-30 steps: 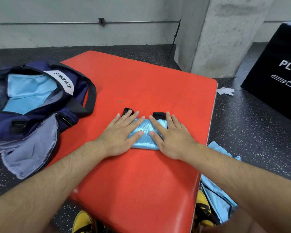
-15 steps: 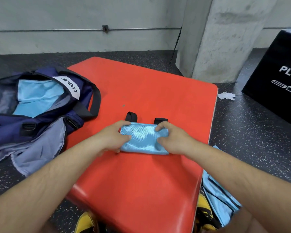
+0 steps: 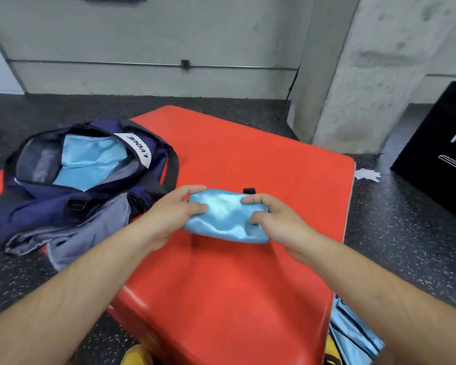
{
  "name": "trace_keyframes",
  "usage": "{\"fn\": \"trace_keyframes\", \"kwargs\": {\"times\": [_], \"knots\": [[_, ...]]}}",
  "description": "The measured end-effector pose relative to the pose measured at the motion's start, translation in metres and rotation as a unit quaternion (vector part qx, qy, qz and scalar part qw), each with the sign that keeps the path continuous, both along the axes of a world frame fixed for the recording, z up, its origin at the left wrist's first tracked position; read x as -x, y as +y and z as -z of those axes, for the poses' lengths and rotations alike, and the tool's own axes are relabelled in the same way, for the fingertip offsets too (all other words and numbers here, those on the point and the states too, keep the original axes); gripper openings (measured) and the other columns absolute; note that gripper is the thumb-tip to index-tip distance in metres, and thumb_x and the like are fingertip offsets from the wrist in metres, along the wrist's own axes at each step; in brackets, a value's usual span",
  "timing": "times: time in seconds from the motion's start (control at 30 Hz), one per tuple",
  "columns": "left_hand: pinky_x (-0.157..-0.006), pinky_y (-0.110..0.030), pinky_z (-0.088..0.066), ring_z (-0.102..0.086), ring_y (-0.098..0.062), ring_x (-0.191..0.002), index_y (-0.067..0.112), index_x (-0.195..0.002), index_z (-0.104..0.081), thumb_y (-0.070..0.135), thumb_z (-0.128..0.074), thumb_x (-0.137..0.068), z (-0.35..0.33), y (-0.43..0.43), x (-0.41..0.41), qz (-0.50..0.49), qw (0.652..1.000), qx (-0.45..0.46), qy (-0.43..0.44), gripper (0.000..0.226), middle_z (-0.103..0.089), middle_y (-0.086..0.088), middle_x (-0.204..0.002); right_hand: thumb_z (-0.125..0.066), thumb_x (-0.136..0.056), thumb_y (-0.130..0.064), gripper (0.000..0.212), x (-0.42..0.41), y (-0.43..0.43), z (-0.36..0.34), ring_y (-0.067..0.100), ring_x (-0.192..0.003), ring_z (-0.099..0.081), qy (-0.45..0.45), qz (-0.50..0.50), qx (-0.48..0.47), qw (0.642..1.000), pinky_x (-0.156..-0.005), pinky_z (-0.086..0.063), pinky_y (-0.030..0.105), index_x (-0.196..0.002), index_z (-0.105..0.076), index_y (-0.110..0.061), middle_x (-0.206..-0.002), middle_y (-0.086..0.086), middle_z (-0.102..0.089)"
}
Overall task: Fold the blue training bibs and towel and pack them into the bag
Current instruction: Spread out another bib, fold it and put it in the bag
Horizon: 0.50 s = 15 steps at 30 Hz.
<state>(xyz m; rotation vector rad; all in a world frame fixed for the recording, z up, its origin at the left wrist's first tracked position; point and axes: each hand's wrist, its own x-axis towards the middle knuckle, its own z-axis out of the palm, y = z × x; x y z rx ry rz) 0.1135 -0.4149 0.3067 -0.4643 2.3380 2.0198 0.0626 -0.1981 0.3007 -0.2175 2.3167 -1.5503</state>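
- While a folded blue bib point(image 3: 225, 219) is held as a compact bundle, apparently just above the red padded surface point(image 3: 248, 285), its left end is gripped by the left hand point(image 3: 174, 209) and its right end by the right hand point(image 3: 271, 219), with fingers curled over the far edge and thumbs pressed on the top face
- A black strap point(image 3: 248, 191) is seen poking out behind the bundle
- Folding of this bib is judged finished; the step in hand is the transfer to the bag point(image 3: 71, 204)
- The bag is seen lying open to the left, with light blue cloth point(image 3: 87, 162) inside
- For the next move, the bundle is to be carried leftward and lowered through the open mouth, gripped firmly so the slippery-looking fabric is not let unfold
- Further blue fabric point(image 3: 353, 335) is seen on the floor at lower right, so more folding is judged to remain
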Motion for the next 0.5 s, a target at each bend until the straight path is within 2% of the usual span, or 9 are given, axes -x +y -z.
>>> {"fn": "trace_keyframes", "kwargs": {"times": [0.07,0.17,0.27,0.3,0.4,0.5], "knots": [[-0.087,-0.027,-0.053,-0.070,-0.014,-0.096,0.027,-0.123,-0.064,0.005,-0.066,-0.089,-0.010,-0.009,-0.002,-0.023,0.998,-0.025,0.048,0.040,-0.074,0.001,-0.110,-0.061,-0.084,-0.010,0.036,-0.001,-0.014,-0.007,0.011,-0.077,-0.056,0.062,0.001,0.028,0.998,-0.071,-0.045,0.028,-0.107,-0.067,-0.037,-0.103,-0.003,-0.067],[-0.076,-0.014,-0.051,-0.067,0.000,-0.087,0.021,-0.125,-0.063,0.001,-0.063,-0.091,-0.029,-0.022,-0.007,-0.065,0.991,-0.038,0.114,0.040,-0.072,0.005,-0.104,-0.059,-0.087,-0.002,0.039,-0.004,-0.036,-0.022,0.009,-0.061,-0.045,0.161,-0.020,0.048,0.986,-0.059,-0.039,0.020,-0.112,-0.066,-0.031,-0.095,-0.010,-0.064],[-0.069,-0.005,-0.046,-0.062,0.012,-0.077,0.018,-0.123,-0.065,-0.003,-0.061,-0.090,-0.049,-0.041,-0.016,-0.101,0.981,-0.039,0.161,0.038,-0.068,0.006,-0.100,-0.058,-0.087,0.001,0.041,-0.005,-0.061,-0.038,0.006,-0.059,-0.043,0.202,-0.046,0.067,0.976,-0.056,-0.039,0.018,-0.111,-0.065,-0.032,-0.093,-0.025,-0.063],[-0.069,-0.006,-0.046,-0.062,0.011,-0.077,0.018,-0.121,-0.066,-0.003,-0.062,-0.090,-0.055,-0.050,-0.019,-0.115,0.978,-0.038,0.172,0.038,-0.067,0.005,-0.100,-0.059,-0.087,0.002,0.042,-0.004,-0.072,-0.044,0.005,-0.059,-0.044,0.209,-0.056,0.072,0.974,-0.056,-0.039,0.018,-0.111,-0.065,-0.032,-0.092,-0.026,-0.063],[-0.073,-0.011,-0.045,-0.058,0.003,-0.077,0.024,-0.116,-0.070,0.001,-0.065,-0.087,-0.068,-0.084,-0.029,-0.166,0.966,-0.022,0.195,0.038,-0.063,0.004,-0.093,-0.058,-0.086,0.004,0.042,-0.004,-0.115,-0.063,0.005,-0.054,-0.041,0.215,-0.076,0.083,0.970,-0.051,-0.035,0.017,-0.113,-0.066,-0.028,-0.086,-0.014,-0.061],[-0.076,-0.021,-0.047,-0.060,-0.006,-0.079,0.030,-0.111,-0.072,0.009,-0.068,-0.082,-0.073,-0.129,-0.038,-0.221,0.955,-0.017,0.195,0.036,-0.065,-0.001,-0.096,-0.057,-0.086,0.002,0.044,-0.004,-0.167,-0.079,0.004,-0.057,-0.046,0.223,-0.105,0.071,0.966,-0.054,-0.039,0.018,-0.117,-0.063,-0.029,-0.092,-0.012,-0.060]]}}
